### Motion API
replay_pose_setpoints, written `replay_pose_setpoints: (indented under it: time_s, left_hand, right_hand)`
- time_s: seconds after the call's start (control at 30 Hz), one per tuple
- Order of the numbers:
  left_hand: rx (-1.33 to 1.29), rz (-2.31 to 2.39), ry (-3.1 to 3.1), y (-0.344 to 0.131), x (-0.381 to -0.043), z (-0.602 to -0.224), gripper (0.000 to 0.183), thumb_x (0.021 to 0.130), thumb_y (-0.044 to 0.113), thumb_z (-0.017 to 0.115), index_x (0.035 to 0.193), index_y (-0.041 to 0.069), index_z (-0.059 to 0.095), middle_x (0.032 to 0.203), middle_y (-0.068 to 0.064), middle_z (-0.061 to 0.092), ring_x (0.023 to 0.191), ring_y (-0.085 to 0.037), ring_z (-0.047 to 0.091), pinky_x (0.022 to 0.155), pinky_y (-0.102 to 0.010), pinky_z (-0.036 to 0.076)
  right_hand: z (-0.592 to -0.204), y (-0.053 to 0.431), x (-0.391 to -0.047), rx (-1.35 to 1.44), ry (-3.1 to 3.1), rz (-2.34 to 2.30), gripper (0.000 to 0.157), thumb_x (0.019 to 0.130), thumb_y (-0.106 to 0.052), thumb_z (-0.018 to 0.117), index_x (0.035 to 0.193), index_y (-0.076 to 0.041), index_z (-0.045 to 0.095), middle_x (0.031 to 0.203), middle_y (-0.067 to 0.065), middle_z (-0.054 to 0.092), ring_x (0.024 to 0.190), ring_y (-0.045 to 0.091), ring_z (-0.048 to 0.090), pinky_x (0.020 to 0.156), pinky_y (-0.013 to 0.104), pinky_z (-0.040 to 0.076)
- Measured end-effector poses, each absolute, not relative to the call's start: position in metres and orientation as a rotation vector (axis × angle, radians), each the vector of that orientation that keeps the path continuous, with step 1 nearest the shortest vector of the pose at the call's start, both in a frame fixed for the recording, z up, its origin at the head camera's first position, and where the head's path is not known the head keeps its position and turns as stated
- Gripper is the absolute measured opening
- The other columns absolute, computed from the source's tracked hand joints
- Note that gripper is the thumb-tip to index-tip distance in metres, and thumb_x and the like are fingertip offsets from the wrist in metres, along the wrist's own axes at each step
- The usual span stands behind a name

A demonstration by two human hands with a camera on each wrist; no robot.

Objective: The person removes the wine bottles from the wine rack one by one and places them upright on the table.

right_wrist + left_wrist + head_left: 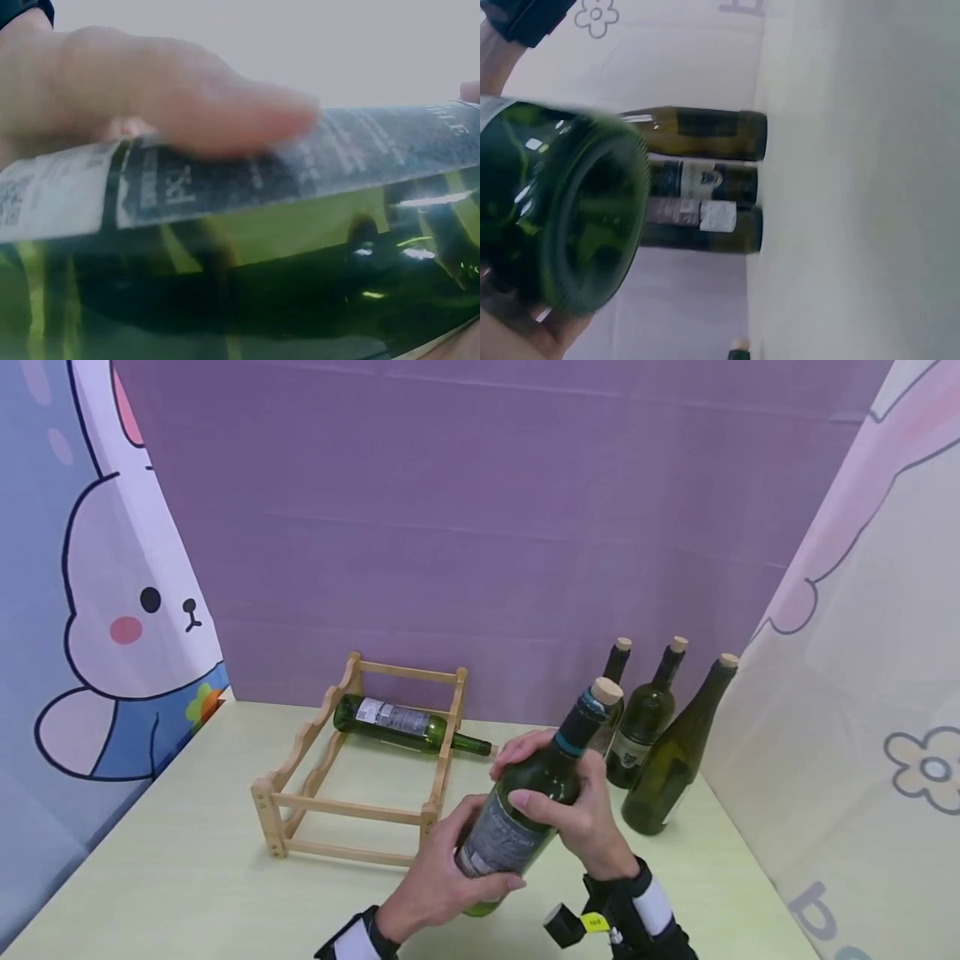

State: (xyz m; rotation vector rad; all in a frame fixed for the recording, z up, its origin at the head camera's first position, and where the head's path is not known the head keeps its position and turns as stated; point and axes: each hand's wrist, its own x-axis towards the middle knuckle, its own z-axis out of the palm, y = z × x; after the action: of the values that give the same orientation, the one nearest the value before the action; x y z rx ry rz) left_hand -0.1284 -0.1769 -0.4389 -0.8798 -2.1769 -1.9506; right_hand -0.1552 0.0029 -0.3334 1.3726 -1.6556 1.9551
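Observation:
Both hands hold a corked green wine bottle (pixel 510 835) tilted above the table, its neck pointing up and to the right. Around the lower body, over the label, the left hand (pixel 442 868) grips it. The right hand (pixel 577 810) grips the upper body below the neck, thumb across the front. The bottle's base (pixel 600 217) faces the left wrist camera. Its grey label (pixel 247 180) fills much of the right wrist view, with a thumb lying along it. Left of the hands, another green wine bottle (pixel 397 724) lies across a wooden wine rack (pixel 352 810), neck to the right.
Three corked bottles stand at the right: a dark one (pixel 617 664) at the back, a labelled one (pixel 641 718) in the middle and an olive-green one (pixel 675 760) in front. A purple cloth (pixel 465 527) hangs behind the pale table (pixel 187 860); printed cloths flank it.

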Motion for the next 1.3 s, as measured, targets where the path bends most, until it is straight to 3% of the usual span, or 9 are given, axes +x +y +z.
replay_pose_setpoints:
  time_s: [0.23,0.43,0.6,0.83,1.0,1.3]
  left_hand:
    - [-0.88,-1.761,-2.148,-0.198,-0.135,-0.423,0.085,0.078,0.023,0.089,0.15,0.027,0.043,0.134,-0.003,0.066,0.123,-0.02,0.064,0.096,-0.039,0.055]
    - [-0.832,-1.641,-2.132,-0.214,-0.143,-0.416,0.084,0.078,0.019,0.089,0.149,0.025,0.045,0.136,-0.001,0.066,0.126,-0.021,0.063,0.099,-0.044,0.055]
    - [-0.723,-1.403,-2.177,-0.227,-0.151,-0.413,0.084,0.075,0.03,0.09,0.147,0.024,0.047,0.133,0.002,0.067,0.126,-0.021,0.064,0.101,-0.049,0.053]
    - [-0.499,-0.907,-2.355,-0.244,-0.158,-0.421,0.085,0.072,0.065,0.082,0.139,0.02,0.056,0.125,0.0,0.069,0.112,-0.019,0.069,0.081,-0.039,0.057]
    - [-0.497,-0.688,-2.4,-0.257,-0.164,-0.429,0.079,0.071,0.073,0.078,0.126,0.019,0.062,0.116,-0.002,0.071,0.089,-0.015,0.069,0.065,-0.027,0.052]
    - [-0.56,-0.404,-2.602,-0.28,-0.173,-0.433,0.066,0.06,0.083,0.076,0.09,0.026,0.065,0.086,0.009,0.064,0.067,-0.004,0.05,0.059,-0.021,0.039]
  right_hand:
    - [-0.328,0.018,-0.156,1.298,-1.739,1.897,0.024,0.084,-0.001,0.066,0.108,0.001,0.062,0.107,0.007,0.073,0.097,0.026,0.07,0.09,0.041,0.056]
    - [-0.327,0.03,-0.158,1.253,-1.775,1.876,0.026,0.082,0.003,0.063,0.108,0.002,0.062,0.107,0.008,0.072,0.096,0.027,0.071,0.087,0.042,0.058]
    - [-0.327,0.038,-0.162,1.202,-1.796,1.863,0.027,0.08,0.005,0.063,0.107,0.002,0.063,0.105,0.009,0.071,0.096,0.027,0.072,0.086,0.043,0.058]
    - [-0.33,0.05,-0.169,1.156,-1.796,1.861,0.027,0.08,0.008,0.062,0.107,0.005,0.062,0.105,0.011,0.071,0.093,0.027,0.072,0.085,0.042,0.059]
    - [-0.337,0.059,-0.177,1.068,-1.836,1.849,0.026,0.082,0.008,0.061,0.107,0.008,0.062,0.104,0.01,0.072,0.093,0.026,0.073,0.085,0.041,0.059]
    - [-0.348,0.077,-0.191,0.867,-1.978,1.799,0.028,0.084,0.007,0.067,0.112,0.006,0.063,0.106,0.009,0.073,0.097,0.023,0.072,0.087,0.038,0.056]
